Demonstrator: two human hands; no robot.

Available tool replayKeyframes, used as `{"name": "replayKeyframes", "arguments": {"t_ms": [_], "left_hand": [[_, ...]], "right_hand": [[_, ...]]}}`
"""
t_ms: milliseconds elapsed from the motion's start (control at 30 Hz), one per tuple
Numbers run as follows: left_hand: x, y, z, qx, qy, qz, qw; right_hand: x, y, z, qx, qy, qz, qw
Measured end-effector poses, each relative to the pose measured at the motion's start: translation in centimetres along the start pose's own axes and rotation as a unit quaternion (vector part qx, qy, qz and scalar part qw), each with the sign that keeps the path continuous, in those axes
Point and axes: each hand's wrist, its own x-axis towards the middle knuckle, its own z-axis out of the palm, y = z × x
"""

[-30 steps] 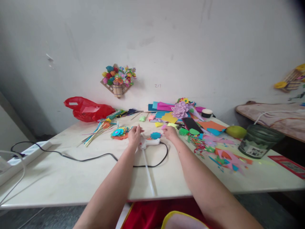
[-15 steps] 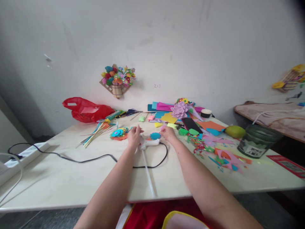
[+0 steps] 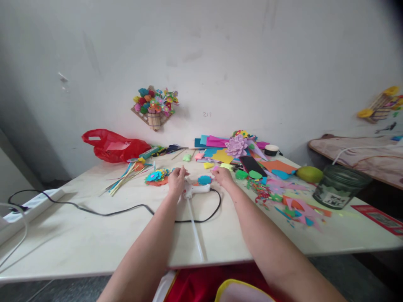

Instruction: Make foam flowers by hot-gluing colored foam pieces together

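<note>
Both of my hands are over the middle of the table. My left hand [image 3: 176, 181] is closed beside the hot glue gun [image 3: 198, 189], its fingertips bunched and what they hold hidden. Left of it lie layered foam flowers, with a blue one [image 3: 154, 176] on top of an orange one. My right hand [image 3: 223, 177] is pinched closed, close to a scalloped blue foam disc [image 3: 204, 180]. A bit of pink foam [image 3: 215, 168] shows at its fingers; whether they grip it is unclear. From the gun a clear glue stick [image 3: 195, 230] points toward me.
A black cord [image 3: 107, 214] runs left to a white power strip [image 3: 34, 209]. Foam scraps [image 3: 296, 207], a phone [image 3: 252, 165] and a dark green tub [image 3: 338, 188] lie to the right. A red plastic bag [image 3: 115, 147] and thin strips [image 3: 122, 180] lie back left.
The view has shifted very slightly. My hands stay in nearly the same place, and the glue gun and the foam pieces have not visibly moved.
</note>
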Motion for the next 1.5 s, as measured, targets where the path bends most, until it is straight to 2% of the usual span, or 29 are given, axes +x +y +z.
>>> {"name": "replayKeyframes", "arguments": {"t_ms": [467, 667, 867, 1167, 1333, 1500], "left_hand": [[0.0, 0.1, 0.0, 0.012, -0.006, -0.001, 1.000], [0.1, 0.0, 0.0, 0.010, -0.007, -0.002, 1.000], [0.3, -0.5, 0.3, 0.009, -0.004, -0.006, 1.000], [0.2, -0.5, 0.6, 0.022, -0.016, -0.011, 1.000], [0.0, -0.2, 0.5, 0.024, -0.028, -0.019, 0.999], [0.0, -0.1, 0.6, 0.031, -0.019, -0.014, 0.999]], "right_hand": [[-0.1, -0.2, -0.6, -0.085, -0.010, -0.002, 0.996], [0.3, 0.4, 0.2, -0.049, -0.019, 0.003, 0.999], [0.2, 0.8, 0.1, -0.040, -0.035, -0.008, 0.999], [0.6, 1.9, 0.8, -0.016, -0.015, -0.014, 1.000], [0.8, 2.3, 1.1, -0.012, -0.023, -0.025, 0.999], [0.5, 2.3, 0.9, 0.021, -0.026, 0.006, 0.999]]}}
